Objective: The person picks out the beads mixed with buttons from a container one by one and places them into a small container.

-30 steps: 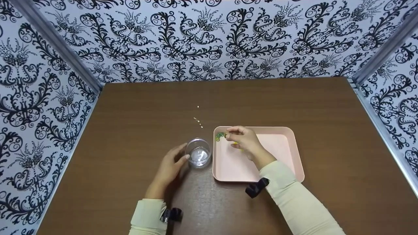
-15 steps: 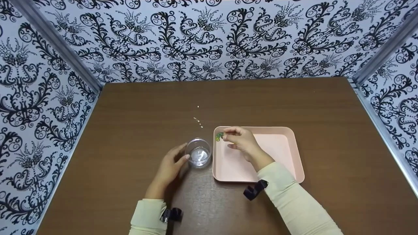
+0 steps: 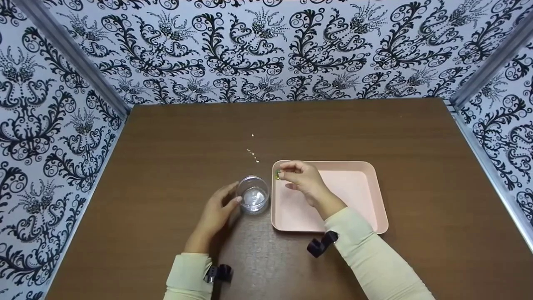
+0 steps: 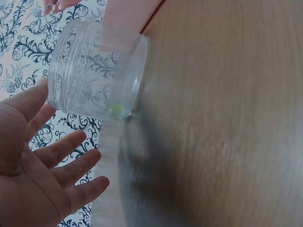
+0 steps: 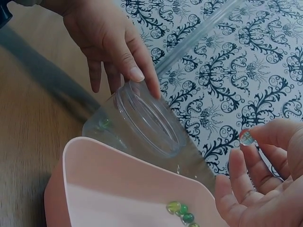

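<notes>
A clear plastic jar (image 3: 253,196) stands without a lid on the table, just left of the pink tray (image 3: 349,189). The left hand (image 3: 214,212) touches its rim with thumb and index finger, the other fingers spread and straight in the left wrist view. One yellow-green marble (image 4: 116,111) shows low in the jar. Over the tray's far left corner, the right hand (image 3: 306,181) pinches a clear glass marble (image 5: 246,137) with an orange tint between thumb and index finger. Several green and yellow marbles (image 5: 175,207) lie in the tray, partly hidden by that hand in the head view.
Small pale specks (image 3: 254,156) mark the brown wooden table (image 3: 166,166) beyond the jar. Patterned walls (image 3: 266,50) enclose the table at the back and sides. Dark straps hang at both wrists.
The right hand has shifted slightly left across the tray, toward the jar, covering more of the marbles in the corner. The left hand and jar have stayed in place.
</notes>
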Demonstrator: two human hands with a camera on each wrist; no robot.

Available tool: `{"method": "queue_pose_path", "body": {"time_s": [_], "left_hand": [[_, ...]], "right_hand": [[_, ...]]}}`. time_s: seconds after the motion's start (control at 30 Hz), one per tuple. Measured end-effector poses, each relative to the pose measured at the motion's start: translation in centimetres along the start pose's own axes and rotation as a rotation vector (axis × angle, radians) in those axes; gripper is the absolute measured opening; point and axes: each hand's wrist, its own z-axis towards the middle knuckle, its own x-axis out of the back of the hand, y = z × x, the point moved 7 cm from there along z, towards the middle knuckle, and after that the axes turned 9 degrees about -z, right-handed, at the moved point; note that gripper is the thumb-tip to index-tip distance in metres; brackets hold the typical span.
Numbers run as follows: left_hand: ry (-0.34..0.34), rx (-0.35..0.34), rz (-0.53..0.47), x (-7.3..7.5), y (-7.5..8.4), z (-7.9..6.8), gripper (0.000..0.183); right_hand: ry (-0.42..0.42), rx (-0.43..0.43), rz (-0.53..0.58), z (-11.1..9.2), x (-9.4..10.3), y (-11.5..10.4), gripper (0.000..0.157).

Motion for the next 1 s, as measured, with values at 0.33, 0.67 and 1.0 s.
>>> {"method": "queue_pose_path", "body": {"time_s": [0.33,0.67,1.0], "left_hand": [[0.001,0.021,0.008,0.0,-0.3,-0.1,0.043],[0.0,0.01,0.018,0.1,-0.4,0.0,0.043],[0.002,0.0,0.008,0.0,-0.4,0.0,0.042]], "right_hand": [[-0.018,0.044,-0.017,-0.3,-1.1,-0.7,0.026],[-0.021,0.063,-0.049,-0.3,-1.9,-0.7,0.025],[-0.04,0.109,-0.088,-0.4,-2.8,-1.0,0.026]]}}
